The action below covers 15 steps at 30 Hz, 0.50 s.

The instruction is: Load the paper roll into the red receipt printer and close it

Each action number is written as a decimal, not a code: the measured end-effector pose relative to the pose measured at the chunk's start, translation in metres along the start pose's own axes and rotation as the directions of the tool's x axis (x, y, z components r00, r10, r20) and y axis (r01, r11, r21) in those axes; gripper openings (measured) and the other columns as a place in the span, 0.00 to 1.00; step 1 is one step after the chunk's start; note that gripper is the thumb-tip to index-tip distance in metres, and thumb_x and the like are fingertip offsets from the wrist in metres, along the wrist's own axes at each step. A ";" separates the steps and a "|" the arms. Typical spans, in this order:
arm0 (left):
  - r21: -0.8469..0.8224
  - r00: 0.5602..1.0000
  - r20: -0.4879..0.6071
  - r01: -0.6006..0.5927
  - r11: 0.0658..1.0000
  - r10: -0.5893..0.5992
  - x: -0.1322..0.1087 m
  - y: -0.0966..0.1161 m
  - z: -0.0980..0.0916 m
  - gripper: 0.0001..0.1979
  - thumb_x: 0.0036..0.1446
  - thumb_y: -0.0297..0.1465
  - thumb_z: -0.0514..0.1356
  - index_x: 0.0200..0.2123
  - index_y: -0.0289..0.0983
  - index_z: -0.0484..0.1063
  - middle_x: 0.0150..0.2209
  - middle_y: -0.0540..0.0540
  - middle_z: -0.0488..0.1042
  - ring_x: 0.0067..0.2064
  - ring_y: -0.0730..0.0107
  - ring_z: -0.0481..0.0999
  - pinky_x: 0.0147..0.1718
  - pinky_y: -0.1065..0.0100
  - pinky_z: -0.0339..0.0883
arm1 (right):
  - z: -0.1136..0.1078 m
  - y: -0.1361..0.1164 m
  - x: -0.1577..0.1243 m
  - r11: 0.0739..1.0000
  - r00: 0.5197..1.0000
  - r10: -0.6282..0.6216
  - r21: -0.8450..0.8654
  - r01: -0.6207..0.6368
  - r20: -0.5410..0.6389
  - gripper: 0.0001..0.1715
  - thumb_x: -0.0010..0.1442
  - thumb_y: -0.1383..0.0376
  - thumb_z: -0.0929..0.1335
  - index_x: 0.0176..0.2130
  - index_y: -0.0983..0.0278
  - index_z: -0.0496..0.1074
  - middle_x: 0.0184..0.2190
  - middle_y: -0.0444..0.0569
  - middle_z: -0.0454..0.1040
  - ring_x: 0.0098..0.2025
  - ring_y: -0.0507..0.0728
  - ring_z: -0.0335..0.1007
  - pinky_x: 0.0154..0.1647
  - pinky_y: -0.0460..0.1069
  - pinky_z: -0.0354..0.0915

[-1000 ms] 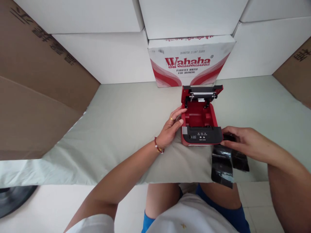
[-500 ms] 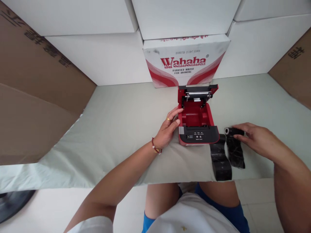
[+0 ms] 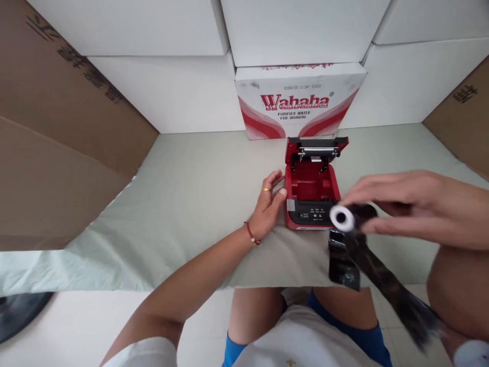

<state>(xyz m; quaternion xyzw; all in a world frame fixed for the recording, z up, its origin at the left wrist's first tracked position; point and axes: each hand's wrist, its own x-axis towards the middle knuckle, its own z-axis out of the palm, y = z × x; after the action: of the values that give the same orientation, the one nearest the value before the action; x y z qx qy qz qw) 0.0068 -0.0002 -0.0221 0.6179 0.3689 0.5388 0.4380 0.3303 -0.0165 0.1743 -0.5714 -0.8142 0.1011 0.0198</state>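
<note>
A red and black label printer [image 3: 310, 189] stands on the cloth-covered table with its lid up and its red inner bay bare. My left hand [image 3: 270, 205] lies along the printer's left side, fingers apart, the thumb by its edge. Raised off the table at the printer's front right corner, a black ribbon roll [image 3: 342, 218] with a white core end is pinched in my right hand [image 3: 401, 199]. A loose black ribbon tail [image 3: 385, 275] hangs from it, blurred by motion. Behind that tail, a separate black strip [image 3: 344, 267] lies near the table's front edge.
Behind the printer stands a white and red Wahaha water carton [image 3: 298, 120], with stacked white boxes [image 3: 168, 92] around it. Brown cardboard [image 3: 64, 168] rises on the left, and another brown carton [image 3: 466, 112] on the right. Pale green cloth [image 3: 198, 204] covers the table.
My right hand has lifted the black ribbon roll off the table and moved it up and closer, its tail now swinging down. My left hand stays beside the printer, its fingers drawn slightly outward.
</note>
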 end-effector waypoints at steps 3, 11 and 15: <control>0.181 0.981 -0.092 -0.152 0.972 0.171 -0.009 0.018 -0.001 0.27 0.80 0.51 0.50 0.74 0.49 0.62 0.73 0.37 0.65 0.75 0.52 0.69 0.72 0.45 0.72 | 0.013 -0.036 0.042 0.999 0.999 -0.049 -0.015 0.049 -0.016 0.23 0.66 0.47 0.73 0.54 0.55 0.85 0.49 0.56 0.87 0.52 0.69 0.84 0.50 0.58 0.77; 0.477 0.746 0.261 -0.652 0.590 0.613 -0.023 0.051 0.010 0.28 0.78 0.40 0.57 0.76 0.44 0.65 0.64 0.39 0.82 0.72 0.55 0.76 0.78 0.46 0.60 | 0.047 -0.097 0.081 0.966 0.998 -0.001 -0.258 0.019 0.068 0.16 0.70 0.64 0.68 0.52 0.61 0.83 0.51 0.61 0.87 0.43 0.68 0.85 0.39 0.56 0.73; 0.511 0.721 0.340 -0.680 0.526 0.604 -0.024 0.053 0.017 0.27 0.73 0.31 0.61 0.73 0.42 0.68 0.60 0.44 0.87 0.68 0.61 0.82 0.80 0.51 0.56 | 0.051 -0.100 0.096 0.960 0.997 0.021 -0.279 0.002 0.078 0.14 0.68 0.65 0.69 0.49 0.60 0.84 0.44 0.60 0.88 0.40 0.67 0.85 0.36 0.55 0.72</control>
<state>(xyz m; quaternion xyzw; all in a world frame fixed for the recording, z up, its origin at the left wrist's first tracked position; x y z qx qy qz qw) 0.0197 -0.0429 0.0191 0.8462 0.2392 0.4761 0.0085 0.1970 0.0334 0.1346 -0.5679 -0.8176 0.0087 -0.0942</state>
